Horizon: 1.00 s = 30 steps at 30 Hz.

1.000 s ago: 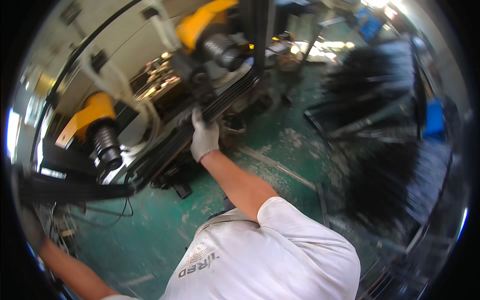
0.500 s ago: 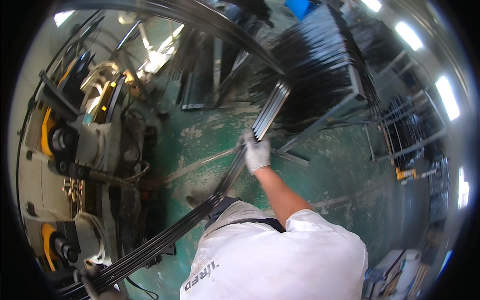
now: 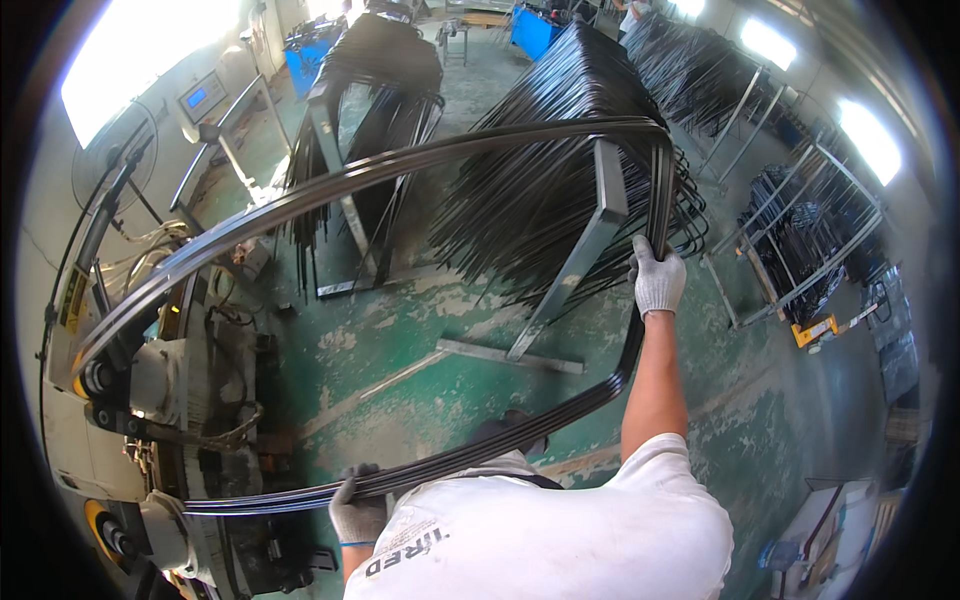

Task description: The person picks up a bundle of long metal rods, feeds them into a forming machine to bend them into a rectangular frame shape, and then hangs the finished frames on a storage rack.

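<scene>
A bundle of several long dark metal bars (image 3: pixel 480 448), bent together into a U, stretches across the view in front of me. My right hand (image 3: pixel 658 280), in a whitish knit glove, is closed round the short cross side of the U. Farther left, my left hand (image 3: pixel 358 512), gloved as well, grips the near long side close to my waist. The far long side arches over the floor towards the left, its end close to a machine (image 3: pixel 165 385). The near side's ends reach another machine part with a black and yellow round piece (image 3: pixel 105 535).
Beyond the bundle, a grey steel stand (image 3: pixel 565 275) bears many similar bent bars (image 3: pixel 530 200). Another loaded stand (image 3: pixel 345 190) is left of it. At the right is a metal frame rack (image 3: pixel 850 245) with dark parts. A person (image 3: pixel 632 14) is far off. The green floor (image 3: pixel 400 350) is worn.
The bundle has swung to the right and spread out across the view. My right hand has moved right, and my left hand has come rightward from the lower left corner. My view has turned too.
</scene>
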{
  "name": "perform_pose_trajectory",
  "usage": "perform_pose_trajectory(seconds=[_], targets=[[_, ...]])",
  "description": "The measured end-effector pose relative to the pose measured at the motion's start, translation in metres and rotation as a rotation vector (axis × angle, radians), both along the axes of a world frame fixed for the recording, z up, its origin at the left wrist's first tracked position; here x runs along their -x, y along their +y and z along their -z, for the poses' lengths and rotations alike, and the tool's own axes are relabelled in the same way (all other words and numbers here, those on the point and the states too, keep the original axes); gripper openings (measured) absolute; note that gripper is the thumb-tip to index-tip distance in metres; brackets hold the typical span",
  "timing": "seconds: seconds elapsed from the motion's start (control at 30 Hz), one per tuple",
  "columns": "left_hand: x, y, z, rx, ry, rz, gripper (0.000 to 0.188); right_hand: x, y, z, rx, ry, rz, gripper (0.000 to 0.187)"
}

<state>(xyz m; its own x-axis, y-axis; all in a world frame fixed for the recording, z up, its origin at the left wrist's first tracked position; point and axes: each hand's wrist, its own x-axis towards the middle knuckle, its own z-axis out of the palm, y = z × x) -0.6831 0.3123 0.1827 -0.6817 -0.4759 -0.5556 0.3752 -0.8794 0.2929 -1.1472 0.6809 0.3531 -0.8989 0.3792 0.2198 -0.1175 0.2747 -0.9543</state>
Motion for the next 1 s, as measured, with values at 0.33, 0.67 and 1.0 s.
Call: perform_pose_trajectory(seconds=[0.33, 0.67, 1.0], targets=[[0.177, 0.181, 0.102, 0.066, -0.380, 0.390, 0.041, 0.261, 0.103, 0.065, -1.060, -0.032, 0.004, 0.038], [0.269, 0.219, 0.007, 0.329, -0.438, 0.166, 0.030, 0.397, 0.135, 0.047, -1.280, 0.055, -0.093, 0.026], [0.152, 0.311, 0.029, 0.208, -0.638, -0.283, 0.029, 0.349, 0.149, 0.084, -1.344, 0.553, 0.217, 0.063]])
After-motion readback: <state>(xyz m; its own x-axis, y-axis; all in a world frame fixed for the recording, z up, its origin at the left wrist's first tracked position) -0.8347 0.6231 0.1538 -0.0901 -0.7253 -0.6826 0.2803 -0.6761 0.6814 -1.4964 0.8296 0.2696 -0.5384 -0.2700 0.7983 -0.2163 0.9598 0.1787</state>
